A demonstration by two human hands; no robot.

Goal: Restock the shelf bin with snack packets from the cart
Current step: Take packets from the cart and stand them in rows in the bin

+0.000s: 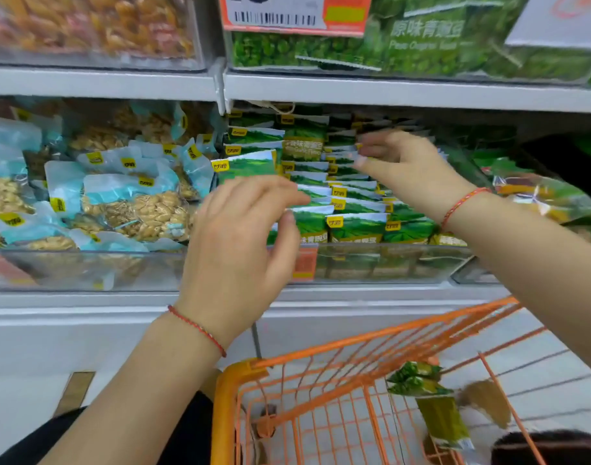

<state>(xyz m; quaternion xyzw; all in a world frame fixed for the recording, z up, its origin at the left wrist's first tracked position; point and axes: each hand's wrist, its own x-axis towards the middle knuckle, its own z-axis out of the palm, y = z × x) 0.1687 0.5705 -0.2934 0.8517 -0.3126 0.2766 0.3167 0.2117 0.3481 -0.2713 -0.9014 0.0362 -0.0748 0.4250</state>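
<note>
1. Left forearm [160,374] nearest the lens, red string bracelet [197,330] at the wrist; left hand [240,236] raised in front of the clear shelf bin [388,263], fingers loosely spread, thumb near the front row of packets. Grip holds nothing that can be made out; motion blur.
2. Green snack packets [354,223] stand in tight rows inside the bin, yellow logo tabs at their corners, stacked up to the back of the shelf.
3. Right hand [405,162] reaches deeper into the bin, fingers bent over the upper packets, fingertips touching or pinching their edges; blurred, so whether the grip has closed on a packet cannot be told. A second red bracelet [462,204] on that wrist.
4. Orange wire cart [321,380] below the shelf, with a few green packets [418,380] left lying in it.
5. Neighbouring bin to the left: blue-and-clear bags of nuts [136,203].
6. Upper shelf: a bin of orange-brown snacks [96,25] at left, more green packets [405,38] at right, behind a price tag with a barcode [297,11].
</note>
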